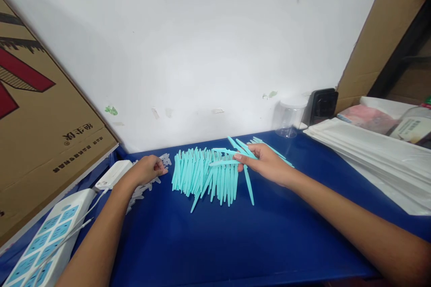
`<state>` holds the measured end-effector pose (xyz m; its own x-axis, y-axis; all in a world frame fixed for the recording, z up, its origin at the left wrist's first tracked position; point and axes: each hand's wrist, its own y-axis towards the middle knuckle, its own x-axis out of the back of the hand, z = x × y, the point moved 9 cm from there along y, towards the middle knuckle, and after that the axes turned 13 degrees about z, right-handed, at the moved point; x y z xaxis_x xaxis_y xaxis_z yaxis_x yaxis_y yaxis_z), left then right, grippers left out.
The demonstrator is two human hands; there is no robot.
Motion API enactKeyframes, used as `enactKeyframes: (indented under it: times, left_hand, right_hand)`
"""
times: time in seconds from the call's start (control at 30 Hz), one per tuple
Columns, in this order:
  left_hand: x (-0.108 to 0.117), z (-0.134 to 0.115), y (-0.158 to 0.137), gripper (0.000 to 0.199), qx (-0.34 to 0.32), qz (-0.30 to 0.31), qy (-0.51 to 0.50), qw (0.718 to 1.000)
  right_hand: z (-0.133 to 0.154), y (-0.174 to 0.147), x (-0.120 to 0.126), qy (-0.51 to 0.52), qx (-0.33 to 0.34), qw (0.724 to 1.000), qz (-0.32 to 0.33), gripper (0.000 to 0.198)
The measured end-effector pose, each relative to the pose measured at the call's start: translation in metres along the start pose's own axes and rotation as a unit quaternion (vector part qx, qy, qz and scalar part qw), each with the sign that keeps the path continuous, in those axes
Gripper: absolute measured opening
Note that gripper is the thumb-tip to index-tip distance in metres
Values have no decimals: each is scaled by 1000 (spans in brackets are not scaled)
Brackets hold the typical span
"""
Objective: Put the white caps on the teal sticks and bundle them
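Note:
My right hand (261,161) is closed around several turquoise eyebrow razors (243,147), which fan out from the fingers to the left and upward. Below and to its left, a row of the same turquoise razors (193,172) lies side by side on the blue table. One loose razor (249,186) lies just under this hand, and a few more are behind it. My left hand (150,170) has its fingers curled together over a pile of small clear plastic caps (138,193). Whatever is between those fingertips is too small to make out.
A white power strip (50,237) and a white charger-like box (113,174) with cables lie at left beside a cardboard box (50,134). A clear lidded jar (290,119) stands by the wall. White bags (363,157) are stacked at right, near a bottle (412,123).

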<state>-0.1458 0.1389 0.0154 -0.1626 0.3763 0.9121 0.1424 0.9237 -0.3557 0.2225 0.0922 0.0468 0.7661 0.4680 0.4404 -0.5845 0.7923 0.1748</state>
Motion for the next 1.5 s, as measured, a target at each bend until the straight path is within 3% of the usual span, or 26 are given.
enactKeyframes:
  times: [0.13, 0.23, 0.4, 0.67, 1.5]
  left_hand:
    - [11, -19, -4, 40, -59, -67, -38, 995]
    - [20, -42, -13, 40, -127, -111, -120, 978]
    - [16, -80, -22, 45, -201, -90, -293, 930]
    - [-2, -112, -27, 36, -252, -99, -399, 876]
    - [-19, -151, -42, 24, -269, -63, -393, 877]
  right_hand:
    - [0, -1, -1, 8, -7, 1000, 8, 48]
    - [1, -1, -2, 5, -6, 1000, 17, 48]
    - [3, 0, -5, -4, 2, 999, 34, 47]
    - [9, 0, -16, 26, 9, 997, 75, 42]
    - [10, -2, -35, 38, 7, 991, 126, 45]
